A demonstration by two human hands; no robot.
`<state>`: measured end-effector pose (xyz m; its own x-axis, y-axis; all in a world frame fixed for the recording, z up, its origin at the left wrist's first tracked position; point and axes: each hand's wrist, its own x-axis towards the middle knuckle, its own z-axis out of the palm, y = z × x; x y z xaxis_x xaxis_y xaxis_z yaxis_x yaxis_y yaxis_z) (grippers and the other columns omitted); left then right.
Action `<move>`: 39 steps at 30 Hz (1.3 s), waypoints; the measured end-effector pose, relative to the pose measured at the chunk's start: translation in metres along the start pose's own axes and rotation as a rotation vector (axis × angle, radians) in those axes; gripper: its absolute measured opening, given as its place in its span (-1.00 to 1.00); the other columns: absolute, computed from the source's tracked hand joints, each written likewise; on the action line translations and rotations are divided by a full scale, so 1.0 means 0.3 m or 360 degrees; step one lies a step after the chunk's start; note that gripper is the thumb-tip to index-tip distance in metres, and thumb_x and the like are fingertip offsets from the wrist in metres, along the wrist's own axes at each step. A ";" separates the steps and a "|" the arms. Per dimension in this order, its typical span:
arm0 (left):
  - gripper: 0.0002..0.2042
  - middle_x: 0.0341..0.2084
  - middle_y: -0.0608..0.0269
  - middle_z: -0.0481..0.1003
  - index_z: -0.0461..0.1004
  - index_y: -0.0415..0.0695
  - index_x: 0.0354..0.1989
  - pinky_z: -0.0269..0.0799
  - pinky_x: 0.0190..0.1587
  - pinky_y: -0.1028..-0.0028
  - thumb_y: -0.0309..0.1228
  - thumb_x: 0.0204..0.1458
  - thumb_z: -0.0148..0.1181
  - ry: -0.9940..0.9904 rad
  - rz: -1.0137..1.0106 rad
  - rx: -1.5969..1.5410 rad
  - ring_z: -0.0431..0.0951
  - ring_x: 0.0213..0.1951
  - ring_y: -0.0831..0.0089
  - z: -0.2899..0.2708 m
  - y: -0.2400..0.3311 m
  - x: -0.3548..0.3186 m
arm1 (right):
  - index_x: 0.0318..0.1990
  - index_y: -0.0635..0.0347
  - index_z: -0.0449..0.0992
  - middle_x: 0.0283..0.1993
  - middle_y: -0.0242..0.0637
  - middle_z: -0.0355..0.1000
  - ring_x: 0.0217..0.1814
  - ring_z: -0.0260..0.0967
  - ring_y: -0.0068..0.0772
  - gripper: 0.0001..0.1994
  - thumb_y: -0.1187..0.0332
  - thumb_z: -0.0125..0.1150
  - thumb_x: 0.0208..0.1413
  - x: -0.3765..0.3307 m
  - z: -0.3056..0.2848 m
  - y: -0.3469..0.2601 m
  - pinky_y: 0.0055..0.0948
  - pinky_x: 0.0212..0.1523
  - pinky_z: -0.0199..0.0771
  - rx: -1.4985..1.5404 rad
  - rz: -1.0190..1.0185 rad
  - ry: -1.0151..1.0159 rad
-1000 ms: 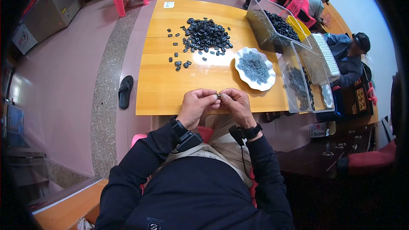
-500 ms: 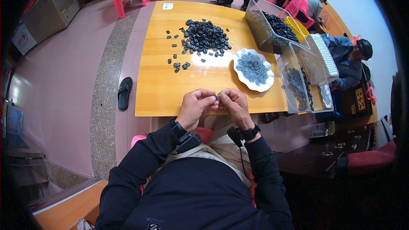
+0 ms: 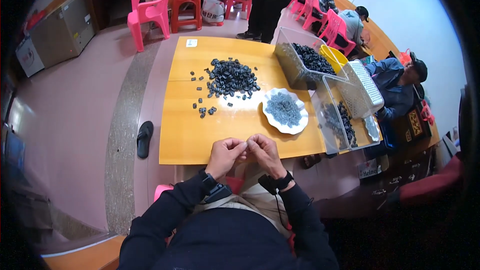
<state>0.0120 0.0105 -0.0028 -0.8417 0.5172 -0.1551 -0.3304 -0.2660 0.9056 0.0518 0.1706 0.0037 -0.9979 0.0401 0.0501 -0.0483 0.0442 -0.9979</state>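
Observation:
My left hand (image 3: 225,158) and my right hand (image 3: 266,156) meet above the table's near edge, thumbs and fingertips pinched together. Whatever sits between the fingertips is hidden by them. Beyond the hands lies a heap of small black slotted plastic pieces (image 3: 232,77), with several loose ones along its left and near sides. Ahead and to the right of my right hand stands a white plate with a wavy rim (image 3: 295,129). It holds a mound of tiny greyish, see-through parts (image 3: 284,110).
On the wooden table's (image 3: 185,140) right side stand two clear plastic boxes (image 3: 294,72) with black pieces, a white perforated basket (image 3: 369,86) and a yellow container (image 3: 334,56). Someone in a cap (image 3: 395,82) sits to the right. A black slipper (image 3: 144,139) lies on the floor at left.
The view has tilted up, so table and hands appear lower. A small dark piece showed between my fingertips before; now the fingers cover that spot. The hands remain pinched together.

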 end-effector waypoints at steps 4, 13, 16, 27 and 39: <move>-0.86 -0.48 0.34 0.52 0.51 -0.27 -0.31 0.47 -0.37 0.64 -0.42 0.13 0.14 0.0009 0.0000 -0.0078 0.48 -0.45 0.66 -0.006 -0.013 0.005 | -0.31 0.30 0.42 -0.43 -0.45 0.39 -0.40 0.30 -0.70 -0.90 0.46 0.04 0.20 0.002 0.008 -0.017 -0.67 -0.37 0.34 -0.0248 -0.0149 0.0032; -0.85 -0.48 0.36 0.50 0.49 -0.24 -0.33 0.45 -0.37 0.64 -0.40 0.16 0.10 -0.0005 0.0021 -0.0152 0.47 -0.46 0.66 -0.002 0.018 -0.001 | -0.30 0.30 0.44 -0.45 -0.32 0.41 -0.43 0.31 -0.59 -0.95 0.51 0.10 0.13 0.004 0.024 -0.064 -0.60 -0.39 0.34 -0.0700 -0.0432 0.0102; -0.85 -0.49 0.36 0.50 0.49 -0.23 -0.34 0.44 -0.38 0.64 -0.40 0.16 0.09 -0.0019 0.0103 -0.0132 0.46 -0.45 0.66 -0.005 -0.010 0.001 | -0.32 0.32 0.44 -0.48 -0.29 0.43 -0.45 0.34 -0.61 -0.91 0.47 0.10 0.16 -0.011 0.023 -0.075 -0.58 -0.41 0.37 -0.0588 -0.0265 0.0049; -0.86 -0.50 0.31 0.48 0.47 -0.25 -0.36 0.47 -0.35 0.56 -0.41 0.13 0.13 0.0143 0.0044 -0.0211 0.47 -0.49 0.57 -0.015 -0.006 0.008 | -0.33 0.26 0.40 -0.45 -0.11 0.38 -0.52 0.40 -0.22 -0.95 0.49 0.12 0.10 0.032 -0.144 -0.143 -0.36 -0.49 0.35 -0.1088 -0.0452 0.0382; -0.86 -0.50 0.35 0.45 0.46 -0.22 -0.36 0.46 -0.37 0.61 -0.40 0.14 0.14 0.0042 -0.0102 -0.0259 0.45 -0.48 0.62 -0.003 0.032 0.004 | -0.25 0.27 0.55 -0.55 -0.35 0.45 -0.58 0.38 -0.53 -0.88 0.44 0.22 0.08 0.109 -0.325 -0.159 -0.52 -0.54 0.36 -0.0974 -0.0440 0.0539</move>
<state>0.0072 0.0078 0.0054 -0.8267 0.5166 -0.2228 -0.4469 -0.3622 0.8180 0.0257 0.2673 0.0569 -0.8805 0.2478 0.4042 -0.1641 0.6405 -0.7502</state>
